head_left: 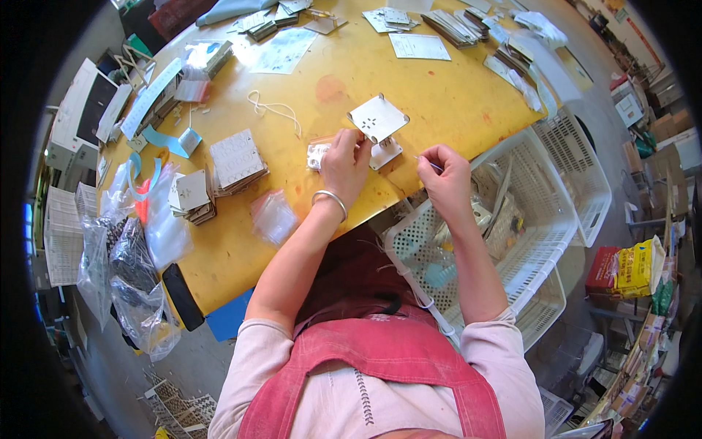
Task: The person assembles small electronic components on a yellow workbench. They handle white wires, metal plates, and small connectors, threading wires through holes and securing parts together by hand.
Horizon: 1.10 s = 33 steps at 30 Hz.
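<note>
At nine o'clock the yellow worktop [241, 241] carries clear plastic bags [131, 249], then two stacks of pale square cards [235, 161] and a loose white string [274, 110]. Near the centre the left hand [344, 164] rests with fingers curled on a small white card [316, 155], pinning it to the worktop; just beside it, at one o'clock of that hand, a pale square plate [377, 118] sits tilted on another card. The right hand [447, 175] hovers off the worktop's edge, thumb and forefinger pinching the end of a thin thread or wire [431, 165] that points toward the cards.

The step looks like threading or tying a card: the thread is gripped, not yet through. The next move seems to call for steering that fine tip to the card while the left hand holds firm.

Below the right hand sits a white lattice basket [556, 212]. More card piles lie at twelve o'clock; boxes and cartons crowd the floor at three o'clock
</note>
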### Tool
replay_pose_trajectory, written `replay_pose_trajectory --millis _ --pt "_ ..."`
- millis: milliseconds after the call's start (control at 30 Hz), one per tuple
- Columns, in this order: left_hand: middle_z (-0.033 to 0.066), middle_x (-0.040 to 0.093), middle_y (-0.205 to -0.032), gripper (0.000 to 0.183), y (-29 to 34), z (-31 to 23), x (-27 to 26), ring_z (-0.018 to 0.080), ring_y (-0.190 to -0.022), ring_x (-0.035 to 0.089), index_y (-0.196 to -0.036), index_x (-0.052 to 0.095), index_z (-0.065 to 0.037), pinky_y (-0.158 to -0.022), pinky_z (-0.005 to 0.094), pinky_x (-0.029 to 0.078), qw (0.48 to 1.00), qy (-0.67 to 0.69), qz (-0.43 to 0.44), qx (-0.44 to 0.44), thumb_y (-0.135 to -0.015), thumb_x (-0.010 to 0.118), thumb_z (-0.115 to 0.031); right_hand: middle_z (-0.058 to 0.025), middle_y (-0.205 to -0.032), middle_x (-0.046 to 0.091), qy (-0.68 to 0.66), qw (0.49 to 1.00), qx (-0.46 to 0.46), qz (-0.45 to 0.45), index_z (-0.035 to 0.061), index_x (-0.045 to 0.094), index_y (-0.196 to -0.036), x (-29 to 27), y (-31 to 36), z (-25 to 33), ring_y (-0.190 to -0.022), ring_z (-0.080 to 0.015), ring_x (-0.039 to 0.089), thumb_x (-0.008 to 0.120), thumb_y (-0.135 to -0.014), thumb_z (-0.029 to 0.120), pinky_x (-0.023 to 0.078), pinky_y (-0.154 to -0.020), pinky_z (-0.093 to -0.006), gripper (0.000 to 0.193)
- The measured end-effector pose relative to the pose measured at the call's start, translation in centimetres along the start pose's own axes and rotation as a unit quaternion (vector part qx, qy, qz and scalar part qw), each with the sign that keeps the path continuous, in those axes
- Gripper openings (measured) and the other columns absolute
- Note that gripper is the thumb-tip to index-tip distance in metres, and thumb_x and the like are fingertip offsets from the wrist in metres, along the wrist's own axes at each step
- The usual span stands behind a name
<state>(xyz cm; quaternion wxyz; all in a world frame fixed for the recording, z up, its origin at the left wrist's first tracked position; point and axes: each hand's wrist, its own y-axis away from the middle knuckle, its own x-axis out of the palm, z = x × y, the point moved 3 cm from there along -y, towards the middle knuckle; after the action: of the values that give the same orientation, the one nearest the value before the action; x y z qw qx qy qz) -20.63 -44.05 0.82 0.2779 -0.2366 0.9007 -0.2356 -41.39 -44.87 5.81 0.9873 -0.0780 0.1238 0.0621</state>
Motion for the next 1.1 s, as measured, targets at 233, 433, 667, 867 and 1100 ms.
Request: replay_pose_trajectory --millis 233,433,667,867,1100 --pt "0.0124 0.068 -0.091 0.015 0.2 0.4 0.2 0.0254 -0.072 0.071 -0.099 0.062 -0.002 -0.064 0.0361 0.056 1.0 -0.001 -0.002 0.0 -0.094 0.076 -0.005 -0.0168 -0.082 0.073 0.203 0.977 -0.061 0.035 0.0027 0.071 -0.092 1.0 -2.7 -2.5 -0.073 -0.0327 0.072 0.069 -0.092 0.02 0.055 -0.067 -0.0426 0.018" --pt "0.0122 0.068 -0.093 0.015 0.2 0.5 0.2 0.0261 -0.075 0.072 -0.099 0.062 -0.002 -0.066 0.0358 0.057 1.0 -0.012 -0.002 -0.009 -0.095 0.075 -0.006 -0.0172 -0.082 0.073 0.287 0.946 -0.098 0.116 0.0035 0.07 -0.089 1.2 -5.5 -2.6 -0.077 -0.0365 0.073 0.069 -0.09 0.021 0.056 -0.069 -0.0447 0.018" --pt "0.0122 0.069 -0.094 0.016 0.2 0.3 0.1 0.0269 -0.075 0.072 -0.099 0.063 -0.003 -0.066 0.0365 0.057 1.0 0.008 -0.012 -0.003 -0.095 0.077 -0.008 -0.0152 -0.08 0.073 0.266 0.949 -0.053 0.163 0.0039 0.071 -0.089 0.9 -7.2 -4.2 -0.075 -0.0316 0.073 0.073 -0.09 0.023 0.057 -0.07 -0.0419 0.019" --pt "0.0098 0.069 -0.09 0.018 0.0 0.1 0.0 0.0319 -0.075 0.071 -0.096 0.062 -0.008 -0.063 0.0428 0.056 1.0 -0.008 -0.025 0.016 -0.096 0.078 -0.017 -0.0153 -0.08 0.073 0.285 0.94 -0.059 0.176 0.003 0.071 -0.088 1.4 -7.5 -3.9 -0.075 -0.0303 0.073 0.075 -0.091 0.024 0.056 -0.07 -0.0418 0.022" --pt "0.0095 0.069 -0.089 0.017 -0.1 0.0 -0.1 0.0315 -0.075 0.071 -0.096 0.063 -0.008 -0.064 0.0427 0.056 0.999 -0.01 -0.032 0.023 -0.095 0.078 -0.017 -0.0125 -0.079 0.072 0.29 0.939 -0.052 0.179 0.001 0.07 -0.088 1.5 -7.6 -3.7 -0.073 -0.0243 0.07 0.076 -0.091 0.021 0.055 -0.068 -0.0382 0.021"
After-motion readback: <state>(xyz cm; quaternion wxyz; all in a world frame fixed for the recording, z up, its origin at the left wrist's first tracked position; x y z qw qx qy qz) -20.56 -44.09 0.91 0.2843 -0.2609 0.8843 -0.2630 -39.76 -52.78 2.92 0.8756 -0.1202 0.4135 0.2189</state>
